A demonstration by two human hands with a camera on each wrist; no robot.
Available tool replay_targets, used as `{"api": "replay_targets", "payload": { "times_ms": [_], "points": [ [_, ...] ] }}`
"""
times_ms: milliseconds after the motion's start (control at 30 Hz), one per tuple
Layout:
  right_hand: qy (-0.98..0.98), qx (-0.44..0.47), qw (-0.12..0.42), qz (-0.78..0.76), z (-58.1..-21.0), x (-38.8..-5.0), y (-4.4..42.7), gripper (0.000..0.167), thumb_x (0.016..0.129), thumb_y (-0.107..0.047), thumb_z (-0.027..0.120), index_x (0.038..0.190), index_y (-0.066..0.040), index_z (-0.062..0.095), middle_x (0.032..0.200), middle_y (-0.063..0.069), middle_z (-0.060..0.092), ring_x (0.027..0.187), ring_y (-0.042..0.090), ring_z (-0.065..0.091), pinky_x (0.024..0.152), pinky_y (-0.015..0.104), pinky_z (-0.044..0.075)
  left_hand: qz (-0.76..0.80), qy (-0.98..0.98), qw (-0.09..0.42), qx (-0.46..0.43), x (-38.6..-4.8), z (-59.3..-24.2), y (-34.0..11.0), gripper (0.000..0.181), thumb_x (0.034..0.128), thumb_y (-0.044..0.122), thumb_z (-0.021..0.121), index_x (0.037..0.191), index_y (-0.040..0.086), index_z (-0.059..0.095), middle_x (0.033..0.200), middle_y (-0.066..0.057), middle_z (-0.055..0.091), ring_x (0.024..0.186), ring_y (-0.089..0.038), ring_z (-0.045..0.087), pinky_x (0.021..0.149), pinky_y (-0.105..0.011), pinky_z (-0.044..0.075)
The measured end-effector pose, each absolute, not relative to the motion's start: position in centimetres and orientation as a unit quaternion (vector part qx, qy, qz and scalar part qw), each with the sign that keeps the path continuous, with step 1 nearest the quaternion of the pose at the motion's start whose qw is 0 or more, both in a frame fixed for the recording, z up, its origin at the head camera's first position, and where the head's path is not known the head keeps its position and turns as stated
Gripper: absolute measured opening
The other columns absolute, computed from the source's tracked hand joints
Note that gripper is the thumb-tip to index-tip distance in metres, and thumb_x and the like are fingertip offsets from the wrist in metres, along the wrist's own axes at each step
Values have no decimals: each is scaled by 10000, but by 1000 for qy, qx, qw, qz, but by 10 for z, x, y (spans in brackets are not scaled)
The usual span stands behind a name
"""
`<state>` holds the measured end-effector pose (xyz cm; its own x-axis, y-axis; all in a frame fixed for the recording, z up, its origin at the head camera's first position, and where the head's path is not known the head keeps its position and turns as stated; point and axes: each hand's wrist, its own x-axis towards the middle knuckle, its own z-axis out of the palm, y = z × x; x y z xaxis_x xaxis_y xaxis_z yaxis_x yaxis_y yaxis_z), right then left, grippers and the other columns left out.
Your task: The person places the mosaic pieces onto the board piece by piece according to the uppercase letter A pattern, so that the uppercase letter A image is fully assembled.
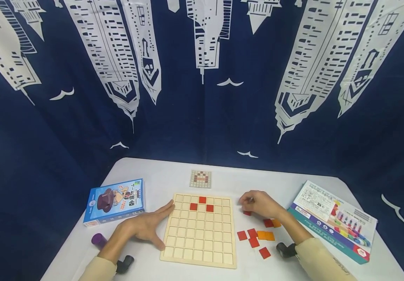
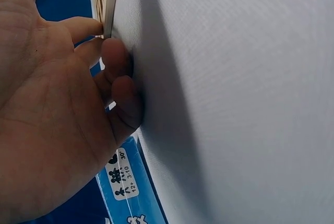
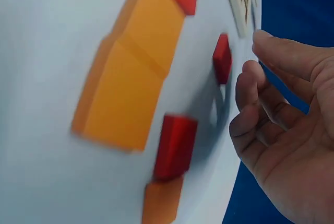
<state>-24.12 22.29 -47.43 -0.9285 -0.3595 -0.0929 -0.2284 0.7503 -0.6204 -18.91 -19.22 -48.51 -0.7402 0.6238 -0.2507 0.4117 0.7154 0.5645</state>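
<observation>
A pale wooden grid board (image 1: 198,234) lies on the table, with three red square tiles (image 1: 202,200) in cells near its far edge. My left hand (image 1: 147,228) is spread along the board's left side, thumb and forefinger touching its edge. To the right of the board, my right hand (image 1: 262,205) hovers over a red tile (image 1: 247,213). In the right wrist view its fingers are loosely bent beside that tile (image 3: 223,59), with nothing visible between them. Several loose red tiles (image 1: 254,242) and orange tiles (image 1: 265,235) lie nearer the front.
A small pattern card (image 1: 200,179) lies beyond the board. At the left are a blue game box (image 1: 117,201) and a purple cylinder (image 1: 98,240). A white and teal game box (image 1: 333,222) stands at the right. A dark blue curtain (image 1: 202,117) hangs behind the table.
</observation>
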Motion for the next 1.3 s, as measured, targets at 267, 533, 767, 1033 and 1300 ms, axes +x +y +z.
{"api": "replay_targets", "payload": {
  "times_ms": [267,533,767,1033,1300],
  "points": [
    [935,-138,133,-297,-481,-241,238,308,713,-191,788,999,-199,673,882,-35,582,807,159,494,705,296,442,238,902,216,288,-189,-483,-191,1284,493,535,822,1494,144,120,1549,3,-36,1384,-235,126,1084,-453,211],
    [939,-142,121,-290,-484,-241,238,311,699,-174,798,983,-211,678,886,-34,567,827,162,493,763,315,455,239,904,216,280,-190,-484,-189,1286,483,548,819,1495,159,126,1549,26,-30,1383,-228,136,1079,-459,223],
    [939,-149,117,-286,-485,-240,237,268,706,-154,794,937,-221,676,870,-49,560,826,163,498,777,317,457,243,902,219,280,-190,-483,-189,1287,485,541,823,1495,157,124,1549,19,-34,1385,-230,124,1079,-465,219],
    [935,-168,112,-292,-487,-237,236,271,717,-116,777,932,-236,663,863,-33,551,832,186,493,771,333,443,250,900,220,281,-189,-484,-190,1281,488,517,831,1493,147,129,1549,8,-30,1387,-236,113,1082,-473,203],
    [933,-186,99,-291,-487,-237,236,285,725,-104,766,952,-234,652,846,-34,559,804,178,495,714,315,438,248,901,221,281,-188,-484,-191,1279,492,524,827,1494,148,126,1549,10,-30,1385,-237,121,1081,-477,205]
  ]
}}
